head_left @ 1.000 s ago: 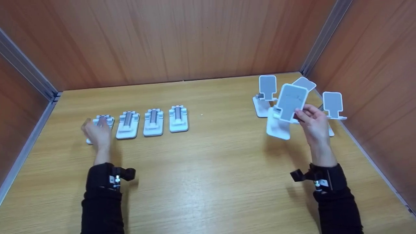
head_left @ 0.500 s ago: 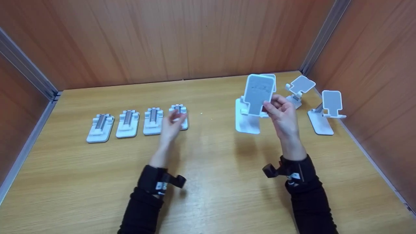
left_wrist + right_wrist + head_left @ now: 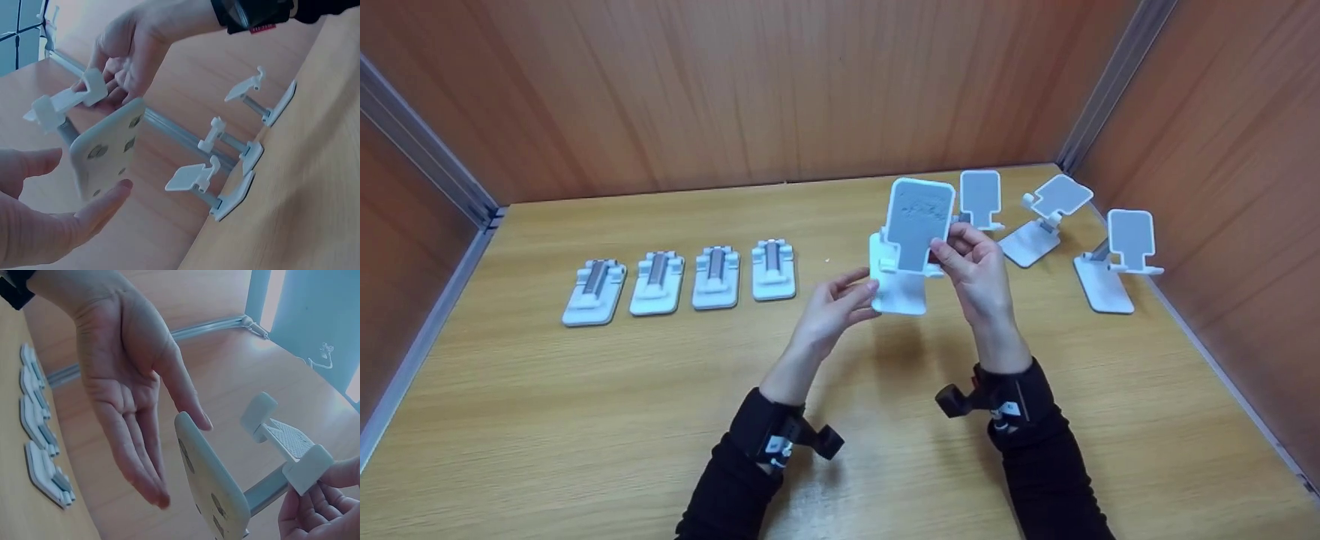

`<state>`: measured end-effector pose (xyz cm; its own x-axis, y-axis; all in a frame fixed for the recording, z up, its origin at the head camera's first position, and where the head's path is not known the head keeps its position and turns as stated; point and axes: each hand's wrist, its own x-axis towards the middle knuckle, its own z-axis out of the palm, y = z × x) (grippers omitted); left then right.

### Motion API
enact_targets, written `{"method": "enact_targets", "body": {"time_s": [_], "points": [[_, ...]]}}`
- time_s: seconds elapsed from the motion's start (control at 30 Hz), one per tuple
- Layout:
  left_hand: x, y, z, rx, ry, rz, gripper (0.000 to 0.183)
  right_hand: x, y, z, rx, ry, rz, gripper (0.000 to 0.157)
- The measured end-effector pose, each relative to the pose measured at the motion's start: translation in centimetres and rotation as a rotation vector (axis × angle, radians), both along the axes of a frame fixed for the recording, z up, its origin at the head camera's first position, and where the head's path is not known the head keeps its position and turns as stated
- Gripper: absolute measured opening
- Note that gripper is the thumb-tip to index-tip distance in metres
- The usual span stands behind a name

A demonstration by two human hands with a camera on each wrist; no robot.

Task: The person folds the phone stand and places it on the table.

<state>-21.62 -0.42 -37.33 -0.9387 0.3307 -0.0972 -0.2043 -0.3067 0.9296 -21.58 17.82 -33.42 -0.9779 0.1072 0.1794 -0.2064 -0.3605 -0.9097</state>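
Observation:
An unfolded white phone stand (image 3: 919,221) with a grey pad is held above the table. My right hand (image 3: 979,274) pinches it by the lower right edge of its cradle. My left hand (image 3: 832,311) is at the left edge of the stand's base (image 3: 901,292), thumb and fingers spread around that edge with the fingers fairly straight. In the left wrist view the underside of the base (image 3: 109,149) shows small pads, and a left fingertip overlaps its lower edge. Whether that hand touches the base, I cannot tell.
Several folded phone stands (image 3: 715,277) lie in a row on the left of the wooden table (image 3: 622,420). On the right stand three unfolded ones: a rear one (image 3: 981,196), a turned one (image 3: 1057,196) and one near the right wall (image 3: 1130,238). Wooden panels (image 3: 780,90) enclose the table.
My left hand has left the leftmost folded stand and moved right to the held stand's base. My right hand has brought the unfolded stand leftward, away from the other unfolded ones.

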Motion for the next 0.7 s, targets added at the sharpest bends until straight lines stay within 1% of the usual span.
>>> {"method": "enact_targets", "body": {"time_s": [0.13,0.27,0.33,0.43,0.6,0.7], "points": [[0.35,0.33,0.02,0.025,0.009,-0.029,0.046,-0.05,-0.59,-0.12,0.002,0.036,-0.001,0.016],[0.53,0.27,0.22,0.032,0.028,-0.012,0.046,-0.11,-0.99,-0.22,-0.002,0.064,0.004,0.017],[0.57,0.16,0.29,0.028,0.036,-0.004,0.046,-0.06,-1.06,-0.25,0.021,0.070,0.010,0.015],[0.59,0.05,0.31,0.018,0.038,0.005,0.045,0.02,-1.05,-0.26,0.086,0.076,0.022,0.017],[0.59,0.06,0.21,-0.012,0.027,0.023,0.045,0.12,-0.95,-0.26,0.236,0.091,0.009,0.037],[0.71,0.15,0.21,-0.032,0.022,0.023,0.045,0.07,-0.79,-0.32,0.309,0.106,-0.005,0.042]]}}
